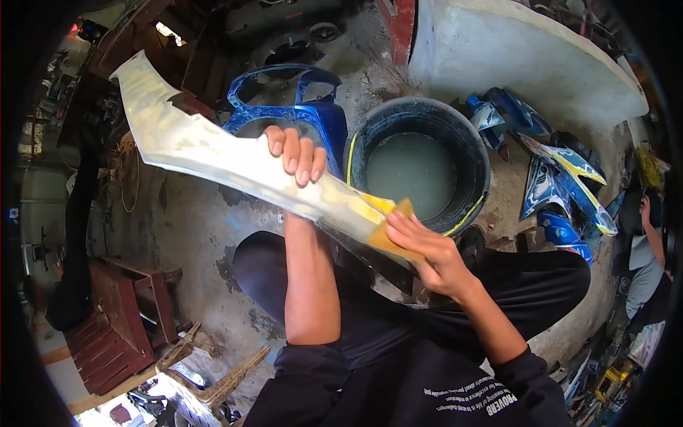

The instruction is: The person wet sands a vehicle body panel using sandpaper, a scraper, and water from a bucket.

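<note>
A long, pale motorcycle fairing panel (213, 154) with worn white and yellowish patches slants across the view above my lap. My left hand (296, 153) reaches up from beneath and wraps its fingers over the panel's upper edge, gripping it near the middle. At the lower right end, my right hand (425, 250) presses a folded yellow sheet of sandpaper (395, 240) against the panel. Its fingers lie together over the sheet. Just beyond that end stands a black bucket (478, 153) holding cloudy grey water (410, 174).
Behind the panel, a blue motorcycle body part (324, 117) rests on the concrete floor. More blue, white and yellow fairings (562, 174) lie right of the bucket. A wooden bench (117, 324) stands at lower left. Another person (644, 249) is at the far right edge.
</note>
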A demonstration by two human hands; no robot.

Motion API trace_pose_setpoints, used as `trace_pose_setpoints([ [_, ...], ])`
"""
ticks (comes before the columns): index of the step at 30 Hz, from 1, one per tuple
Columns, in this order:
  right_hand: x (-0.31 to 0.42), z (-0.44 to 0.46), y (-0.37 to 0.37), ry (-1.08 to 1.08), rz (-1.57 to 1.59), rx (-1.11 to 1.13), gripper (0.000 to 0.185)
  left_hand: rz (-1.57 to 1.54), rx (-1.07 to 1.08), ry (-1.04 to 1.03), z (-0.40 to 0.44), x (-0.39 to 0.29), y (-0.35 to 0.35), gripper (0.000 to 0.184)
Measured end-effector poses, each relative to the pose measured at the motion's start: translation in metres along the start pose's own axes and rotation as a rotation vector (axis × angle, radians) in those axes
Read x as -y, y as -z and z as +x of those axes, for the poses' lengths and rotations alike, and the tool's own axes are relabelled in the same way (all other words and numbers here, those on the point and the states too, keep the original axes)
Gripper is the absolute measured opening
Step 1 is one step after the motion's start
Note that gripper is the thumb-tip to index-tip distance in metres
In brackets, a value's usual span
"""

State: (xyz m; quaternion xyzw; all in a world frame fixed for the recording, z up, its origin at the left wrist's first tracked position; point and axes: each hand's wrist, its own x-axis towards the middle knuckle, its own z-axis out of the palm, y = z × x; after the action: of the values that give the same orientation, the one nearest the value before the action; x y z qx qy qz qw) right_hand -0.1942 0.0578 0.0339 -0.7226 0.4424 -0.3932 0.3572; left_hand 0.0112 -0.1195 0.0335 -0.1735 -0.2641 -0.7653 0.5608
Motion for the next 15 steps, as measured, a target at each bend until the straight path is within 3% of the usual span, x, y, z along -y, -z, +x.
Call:
trace_pose_setpoints([
  [3,0.001,-0.002,-0.002,-0.040,-0.007,0.006,0.067,-0.071,0.010,0.023,-0.002,0.010,0.002,0.026],
  [8,0.030,0.065,-0.012,0.111,0.014,-0.087,0.062,-0.041,0.022,0.034,0.001,0.015,0.006,0.026],
  [11,0.022,0.041,-0.011,0.091,-0.027,-0.073,0.066,-0.047,-0.081,-0.077,-0.003,0.018,0.006,0.027],
  [15,0.013,0.018,-0.006,0.045,-0.066,-0.012,0.068,0.054,-0.108,-0.027,-0.005,0.020,-0.001,0.021],
])
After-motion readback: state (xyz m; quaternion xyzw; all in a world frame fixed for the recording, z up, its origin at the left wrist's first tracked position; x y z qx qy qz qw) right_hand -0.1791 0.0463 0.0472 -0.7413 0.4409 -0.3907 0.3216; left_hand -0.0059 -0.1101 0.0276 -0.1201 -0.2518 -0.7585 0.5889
